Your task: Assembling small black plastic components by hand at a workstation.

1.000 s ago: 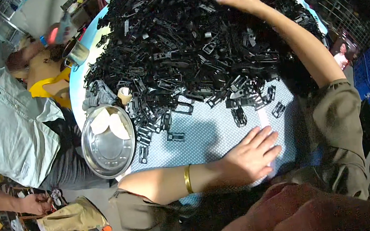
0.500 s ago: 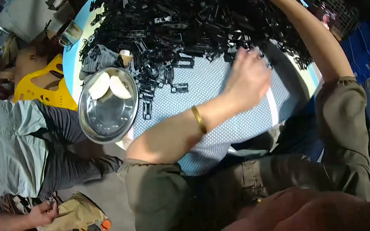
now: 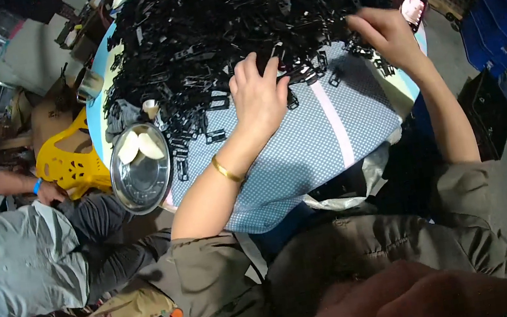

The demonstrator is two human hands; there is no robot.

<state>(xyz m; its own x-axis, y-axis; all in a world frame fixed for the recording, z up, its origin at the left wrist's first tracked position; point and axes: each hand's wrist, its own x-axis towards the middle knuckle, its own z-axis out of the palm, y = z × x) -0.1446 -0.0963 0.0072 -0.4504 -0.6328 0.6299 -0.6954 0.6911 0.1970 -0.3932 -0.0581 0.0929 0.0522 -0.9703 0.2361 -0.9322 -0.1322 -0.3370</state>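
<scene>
A large heap of small black plastic clips or buckles (image 3: 225, 15) covers the far part of a round table. My left hand (image 3: 257, 95), a gold bangle on its wrist, lies at the heap's near edge, fingers spread over the pieces. Nothing shows in its grasp. At the heap's right side is my right hand (image 3: 389, 36), its fingers curled in and their tips hidden, so I cannot make out what they hold. Several loose black pieces lie below that hand. Under my left forearm stretches a blue-grey patterned cloth (image 3: 288, 173) with a pale stripe.
Left of the cloth, a steel bowl (image 3: 144, 182) holds white wedges (image 3: 150, 146). A dark grey cloth (image 3: 121, 118) and a small cup (image 3: 150, 108) sit behind it. A phone-like screen (image 3: 413, 0) stands at the right rim. Beyond a yellow chair (image 3: 66, 157), a person (image 3: 25, 252) sits at left.
My left hand has moved leftward and spread its fingers at the heap's edge. My right hand has come back from the far side and curled. The view has shifted somewhat.
</scene>
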